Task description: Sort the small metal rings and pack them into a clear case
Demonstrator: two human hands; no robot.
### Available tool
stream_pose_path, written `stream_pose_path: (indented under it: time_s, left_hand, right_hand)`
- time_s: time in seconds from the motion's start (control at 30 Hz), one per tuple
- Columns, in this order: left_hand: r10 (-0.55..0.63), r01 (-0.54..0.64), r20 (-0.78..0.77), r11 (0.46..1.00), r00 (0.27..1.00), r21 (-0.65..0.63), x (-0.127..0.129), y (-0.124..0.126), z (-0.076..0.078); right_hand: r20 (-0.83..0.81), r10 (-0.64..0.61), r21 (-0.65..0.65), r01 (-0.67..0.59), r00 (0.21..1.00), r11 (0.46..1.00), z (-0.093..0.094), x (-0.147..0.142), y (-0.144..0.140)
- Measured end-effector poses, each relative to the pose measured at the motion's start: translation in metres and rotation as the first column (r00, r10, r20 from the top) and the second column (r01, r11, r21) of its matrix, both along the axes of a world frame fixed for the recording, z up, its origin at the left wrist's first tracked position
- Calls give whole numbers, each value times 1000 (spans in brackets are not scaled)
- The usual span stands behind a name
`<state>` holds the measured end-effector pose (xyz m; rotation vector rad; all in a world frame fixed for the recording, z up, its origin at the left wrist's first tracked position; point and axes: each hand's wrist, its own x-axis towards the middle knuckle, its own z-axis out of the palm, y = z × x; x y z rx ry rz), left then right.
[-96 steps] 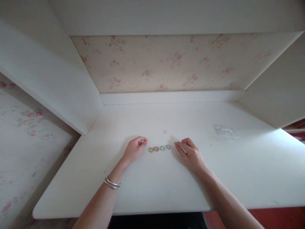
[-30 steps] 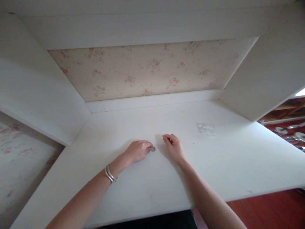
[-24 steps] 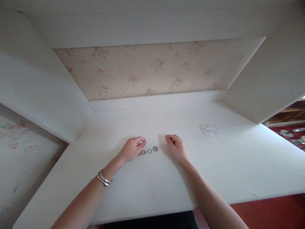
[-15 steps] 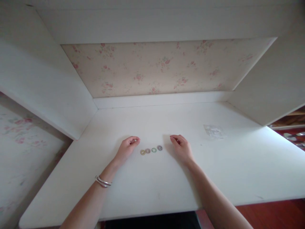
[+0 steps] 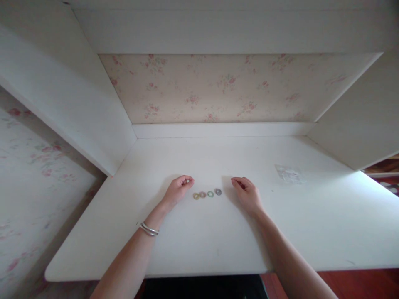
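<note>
Several small coloured rings lie flat in a short row on the white desk [image 5: 199,236], between my hands. From left to right they are a yellow ring [image 5: 193,196], a pinkish-brown ring [image 5: 200,194], a green ring [image 5: 208,194] and a dark grey-purple ring [image 5: 220,192]. My left hand [image 5: 180,189] rests just left of the yellow ring, thumb and fingertips together, with nothing visible in them. To the right of the dark ring, my right hand [image 5: 247,193] rests with its fingers curled closed, also with nothing visible in them. Neither hand touches a ring.
A crumpled clear plastic bag [image 5: 290,174] lies on the desk at the right. White side panels [image 5: 102,124] and a low back ledge [image 5: 224,129] border the desk, with floral wallpaper [image 5: 227,95] behind. A black surface [image 5: 205,287] shows below the front edge.
The whole view has shifted and tilted slightly, so everything appears a little farther right. Against the desk, hands and rings have stayed in place.
</note>
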<state>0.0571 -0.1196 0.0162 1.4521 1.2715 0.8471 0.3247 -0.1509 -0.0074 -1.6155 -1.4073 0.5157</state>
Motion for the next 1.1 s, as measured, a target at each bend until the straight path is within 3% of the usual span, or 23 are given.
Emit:
stream_pose_path:
  time_s: [0.47, 1.1]
  left_hand:
    - [55, -57, 33, 998, 998, 37, -3, -3, 0]
    - [48, -49, 45, 999, 998, 15, -3, -3, -1]
  right_hand:
    - [37, 7, -8, -7, 999, 1000, 0, -1, -3]
    - [90, 51, -45, -47, 995, 998, 2, -3, -5]
